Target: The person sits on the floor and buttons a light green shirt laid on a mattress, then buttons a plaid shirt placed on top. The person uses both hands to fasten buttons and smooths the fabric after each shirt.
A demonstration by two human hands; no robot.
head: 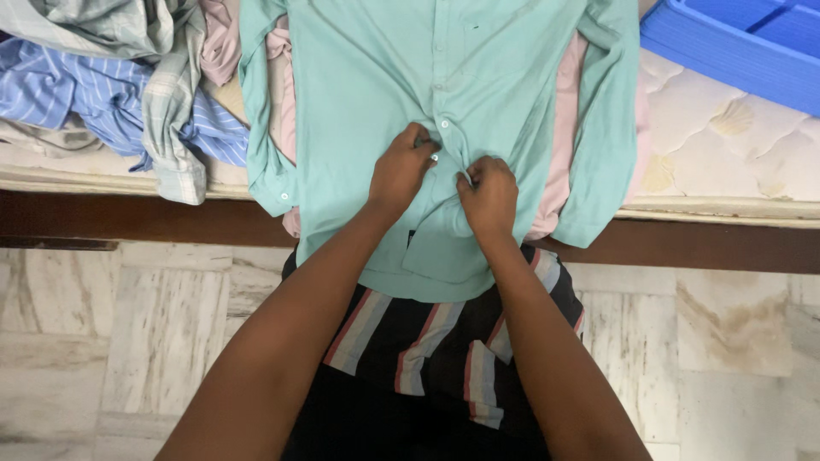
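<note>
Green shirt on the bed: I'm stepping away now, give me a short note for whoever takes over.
Left hand and right hand: both pinch the front edge of the green shirt near a white button low on its front.
Shirt lies face up on a pink garment, hem hanging over the mattress edge.
Upper buttons look fastened; the lower front is still open.
Pile of other shirts sits left, blue tray right.

Soft, even daylight; faint shadows; sharp focus; no glare.
</note>
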